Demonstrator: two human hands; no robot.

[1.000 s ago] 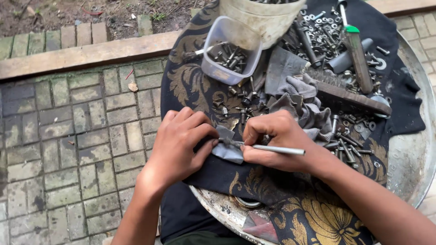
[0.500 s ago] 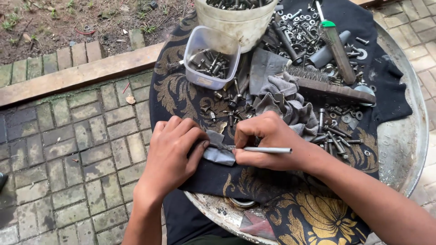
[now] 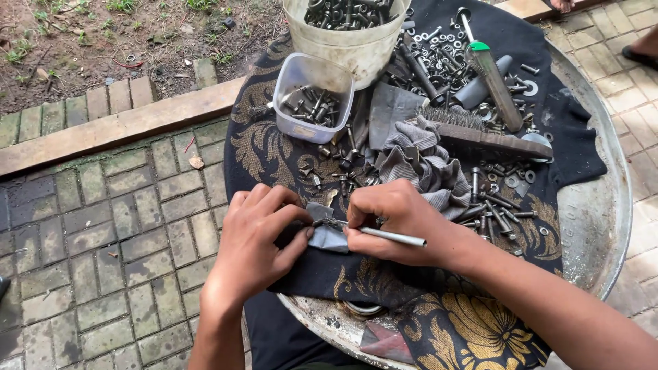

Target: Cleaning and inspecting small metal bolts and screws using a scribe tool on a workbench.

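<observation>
- My left hand [image 3: 257, 236] pinches a small grey cloth scrap [image 3: 327, 235] against the dark patterned cloth [image 3: 274, 151].
- My right hand [image 3: 397, 219] grips a thin metal rod [image 3: 387, 236], its tip on the scrap.
- A wire brush [image 3: 480, 133] lies beyond, among loose bolts [image 3: 493, 205].

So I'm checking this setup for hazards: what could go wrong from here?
The thin metal rod in the right hand points at the left hand pinching a small part in grey cloth; a slip might jab the fingers. Loose bolts lie near the cloth's edge on the round metal tray and could roll off.
</observation>
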